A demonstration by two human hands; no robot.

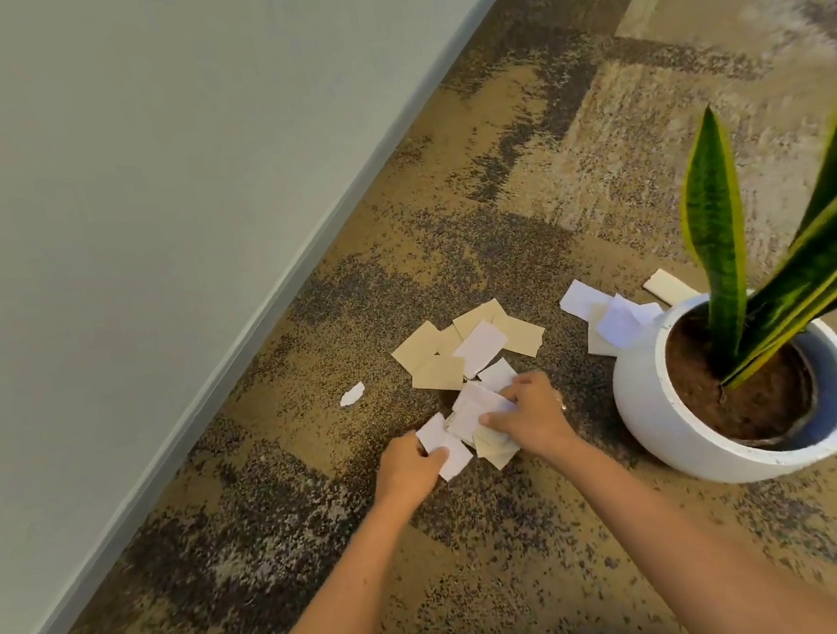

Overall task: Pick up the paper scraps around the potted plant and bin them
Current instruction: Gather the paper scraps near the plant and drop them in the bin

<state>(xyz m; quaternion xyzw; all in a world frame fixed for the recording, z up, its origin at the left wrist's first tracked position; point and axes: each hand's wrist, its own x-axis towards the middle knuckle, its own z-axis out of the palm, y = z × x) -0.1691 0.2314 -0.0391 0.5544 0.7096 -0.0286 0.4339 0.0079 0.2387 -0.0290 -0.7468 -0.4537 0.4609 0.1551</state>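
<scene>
No readable text, label or number appears on anything here.

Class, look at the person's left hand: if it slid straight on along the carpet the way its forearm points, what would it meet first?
The left hand points up and right, so it would probably first push into the pile of scraps under the right hand, though depth is unclear.

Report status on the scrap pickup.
Left hand pinching a white scrap. Right hand gathering the pile. More scraps loose by the pot. No bin visible.
</scene>
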